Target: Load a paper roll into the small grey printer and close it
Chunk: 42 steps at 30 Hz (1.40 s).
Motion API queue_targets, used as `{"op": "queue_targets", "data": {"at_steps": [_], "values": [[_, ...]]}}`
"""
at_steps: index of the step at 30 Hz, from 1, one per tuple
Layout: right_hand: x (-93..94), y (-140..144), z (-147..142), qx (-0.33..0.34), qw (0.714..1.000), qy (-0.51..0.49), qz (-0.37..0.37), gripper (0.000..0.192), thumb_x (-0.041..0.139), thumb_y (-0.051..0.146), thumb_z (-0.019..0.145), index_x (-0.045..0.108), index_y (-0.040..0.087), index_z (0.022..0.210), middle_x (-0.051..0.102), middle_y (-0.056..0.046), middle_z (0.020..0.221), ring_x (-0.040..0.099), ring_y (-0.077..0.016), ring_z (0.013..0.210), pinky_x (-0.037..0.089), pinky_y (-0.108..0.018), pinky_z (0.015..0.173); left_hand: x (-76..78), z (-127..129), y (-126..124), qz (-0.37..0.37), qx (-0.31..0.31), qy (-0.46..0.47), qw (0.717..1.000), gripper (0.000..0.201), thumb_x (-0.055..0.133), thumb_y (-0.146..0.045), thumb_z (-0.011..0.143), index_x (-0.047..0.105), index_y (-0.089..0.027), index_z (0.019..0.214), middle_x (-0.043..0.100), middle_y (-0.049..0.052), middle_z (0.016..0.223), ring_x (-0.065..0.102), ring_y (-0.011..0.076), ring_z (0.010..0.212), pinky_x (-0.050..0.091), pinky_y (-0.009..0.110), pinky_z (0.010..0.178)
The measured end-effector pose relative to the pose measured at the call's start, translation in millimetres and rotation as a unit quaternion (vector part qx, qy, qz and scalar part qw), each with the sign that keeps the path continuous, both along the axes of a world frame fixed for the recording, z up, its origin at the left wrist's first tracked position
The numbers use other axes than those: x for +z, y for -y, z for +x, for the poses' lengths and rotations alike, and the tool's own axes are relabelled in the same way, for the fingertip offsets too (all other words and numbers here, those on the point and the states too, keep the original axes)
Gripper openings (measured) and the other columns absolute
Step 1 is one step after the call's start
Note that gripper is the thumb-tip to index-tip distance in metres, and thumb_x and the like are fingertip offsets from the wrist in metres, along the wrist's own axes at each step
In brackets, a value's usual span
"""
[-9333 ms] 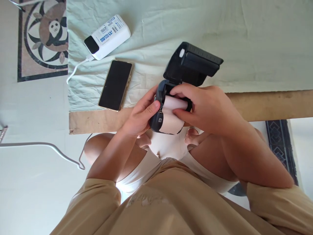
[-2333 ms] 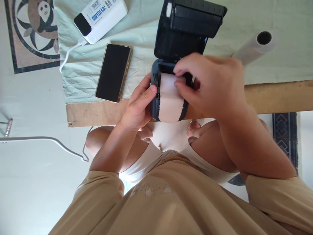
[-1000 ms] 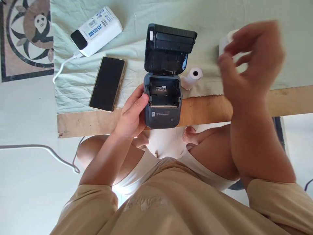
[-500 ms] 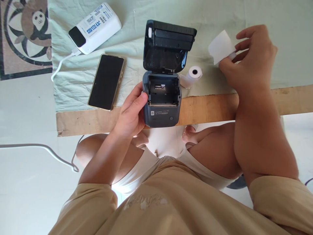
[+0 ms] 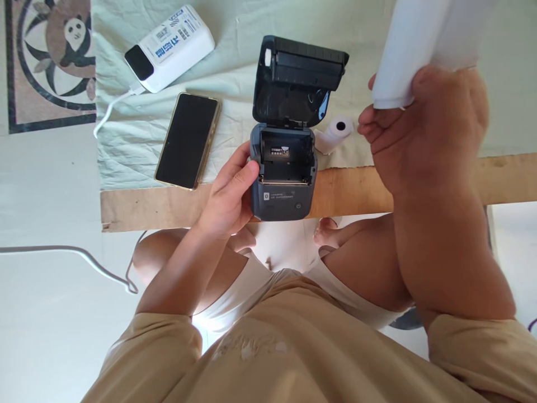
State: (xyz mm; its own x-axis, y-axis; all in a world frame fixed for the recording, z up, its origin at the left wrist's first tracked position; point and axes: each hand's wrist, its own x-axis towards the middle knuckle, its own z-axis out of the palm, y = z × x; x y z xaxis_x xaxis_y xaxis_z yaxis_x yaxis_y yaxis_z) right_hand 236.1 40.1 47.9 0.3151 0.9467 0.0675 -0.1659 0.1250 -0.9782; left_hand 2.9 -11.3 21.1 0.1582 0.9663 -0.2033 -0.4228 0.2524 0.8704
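One open thermal printer (image 5: 283,184) at the desk (image 5: 419,184) edge is gripped by the left hand (image 5: 229,198). Of two paper rolls, one (image 5: 335,133) lies beside it; the other (image 5: 423,47) is clasped in the raised right hand (image 5: 423,131).

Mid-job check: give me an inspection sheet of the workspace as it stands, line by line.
Surface: wooden board partly covered by a pale green cloth.
Job's things: printer at the board's near edge, lid open, paper bay empty; small roll lying on the cloth at its right; large roll held up.
Clutter: phone, screen dark; power bank.
Grippers: left hand grips the printer's left side; right hand grips the large roll.
Cables: white cable plugged into the power bank; another cable on the floor.
Surroundings: pale floor, panda-patterned tile.
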Motion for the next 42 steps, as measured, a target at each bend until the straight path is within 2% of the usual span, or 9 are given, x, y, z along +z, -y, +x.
{"op": "queue_targets", "data": {"at_steps": [2, 5, 8, 12, 26, 32, 34, 38, 42], "values": [[1.6, 10, -6, 0.006, 0.988, 0.111, 0.111, 0.020, 0.069, 0.024, 0.083, 0.068, 0.029, 0.102, 0.066, 0.002, 0.096, 0.065, -0.0138, 0.078, 0.057, -0.032, 0.066, -0.7, -1, 0, 0.001, -0.006, 0.001, 1.000, 0.034, 0.088, -0.054, 0.095, 0.080, -0.024, 0.108, 0.076, -0.001, 0.085, 0.083, 0.0169, 0.086, 0.060, 0.020, 0.059], [-2.4, 20, -11, 0.073, 0.912, 0.317, 0.250, 0.019, 0.071, 0.029, 0.088, 0.069, 0.032, 0.106, 0.072, 0.002, 0.103, 0.069, -0.0170, 0.088, 0.058, -0.037, 0.075, -1.8, -1, 1, 0.001, 0.004, -0.008, 1.000, 0.035, 0.088, -0.054, 0.095, 0.081, -0.024, 0.112, 0.080, 0.000, 0.093, 0.084, 0.0205, 0.101, 0.065, 0.023, 0.071], [-12.8, 20, -11, 0.111, 0.828, 0.456, 0.306, 0.034, 0.069, 0.026, 0.078, 0.062, 0.032, 0.110, 0.074, 0.003, 0.089, 0.070, -0.0216, 0.080, 0.055, -0.041, 0.073, -1.2, 0, 2, -0.009, 0.022, -0.016, 1.000, 0.033, 0.087, -0.050, 0.097, 0.081, -0.022, 0.116, 0.082, 0.000, 0.102, 0.082, 0.0164, 0.098, 0.065, 0.022, 0.076], [-20.0, 16, -10, 0.089, 0.776, 0.532, 0.325, 0.038, 0.068, 0.022, 0.074, 0.058, 0.031, 0.110, 0.077, 0.003, 0.088, 0.074, -0.0241, 0.081, 0.054, -0.042, 0.075, 1.9, 2, 4, -0.020, 0.021, -0.006, 1.000, 0.030, 0.085, -0.046, 0.099, 0.081, -0.021, 0.116, 0.081, 0.000, 0.103, 0.078, 0.0121, 0.089, 0.063, 0.020, 0.076], [-12.4, 27, -15, 0.093, 0.783, 0.558, 0.257, 0.035, 0.064, 0.016, 0.082, 0.053, 0.033, 0.110, 0.076, 0.002, 0.093, 0.069, -0.0244, 0.080, 0.055, -0.041, 0.077, -4.7, -1, 7, -0.023, 0.026, -0.053, 0.998, 0.031, 0.078, -0.052, 0.102, 0.080, -0.029, 0.122, 0.081, 0.003, 0.113, 0.078, 0.0262, 0.126, 0.064, 0.033, 0.099], [-10.8, 28, -21, 0.119, 0.792, 0.476, 0.362, 0.031, 0.068, 0.019, 0.085, 0.057, 0.032, 0.110, 0.083, 0.005, 0.097, 0.079, -0.0204, 0.082, 0.062, -0.036, 0.073, 3.0, 10, 5, -0.014, 0.009, 0.029, 0.999, 0.044, 0.062, -0.064, 0.107, 0.074, -0.023, 0.117, 0.084, 0.005, 0.119, 0.071, 0.0330, 0.146, 0.064, 0.041, 0.112], [-12.5, 31, -27, 0.128, 0.793, 0.448, 0.392, 0.028, 0.072, 0.021, 0.087, 0.059, 0.032, 0.108, 0.086, 0.004, 0.107, 0.082, -0.0223, 0.087, 0.064, -0.038, 0.072, 10.2, 15, 7, -0.022, 0.027, 0.051, 0.998, 0.057, 0.050, -0.070, 0.110, 0.064, -0.022, 0.136, 0.083, 0.009, 0.129, 0.068, 0.0358, 0.151, 0.064, 0.045, 0.113], [-13.4, 40, -39, 0.160, 0.802, 0.440, 0.371, 0.025, 0.070, 0.015, 0.091, 0.060, 0.033, 0.106, 0.087, 0.003, 0.115, 0.084, -0.0236, 0.093, 0.064, -0.041, 0.076, 15.6, 17, 9, -0.056, 0.029, 0.034, 0.997, 0.082, 0.060, -0.074, 0.105, 0.038, -0.027, 0.168, 0.082, 0.009, 0.138, 0.072, 0.0382, 0.145, 0.066, 0.044, 0.100], [-10.6, 41, -44, 0.179, 0.805, 0.439, 0.356, 0.026, 0.068, 0.014, 0.092, 0.060, 0.035, 0.106, 0.086, 0.006, 0.113, 0.083, -0.0216, 0.095, 0.065, -0.039, 0.080, 4.9, 11, 6, -0.031, 0.016, 0.017, 0.999, 0.066, 0.066, -0.072, 0.104, 0.057, -0.032, 0.156, 0.081, 0.003, 0.141, 0.075, 0.0326, 0.134, 0.064, 0.038, 0.091]]}}
